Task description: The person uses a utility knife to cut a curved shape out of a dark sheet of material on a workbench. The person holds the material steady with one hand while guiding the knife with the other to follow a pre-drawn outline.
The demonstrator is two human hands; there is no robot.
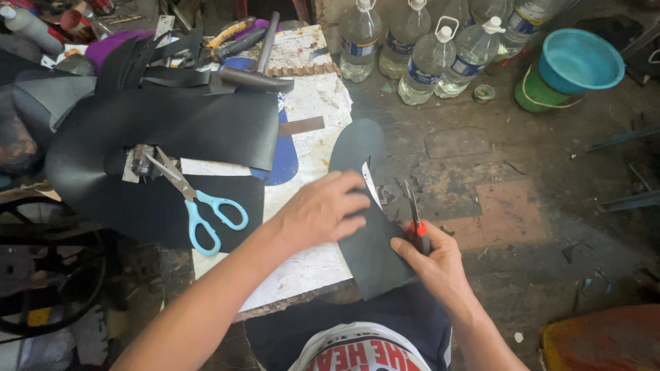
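Note:
My left hand (323, 211) presses flat on a dark shoe-sole-shaped rubber piece (364, 199) that lies over the edge of a white stained work board (309, 268). A small white strip (370, 184) peeks out beside the fingers. My right hand (433, 261) grips a small cutter with a red and black handle (416, 221), its blade pointing up along the sole's right edge, and the thumb rests on the sole's lower edge.
Blue-handled scissors (199, 206) lie on black sheet material (172, 130) to the left. A hammer (258, 75) and other tools sit at the back of the board. Several plastic water bottles (426, 55) and a teal basin (581, 62) on a green bucket stand on the floor behind.

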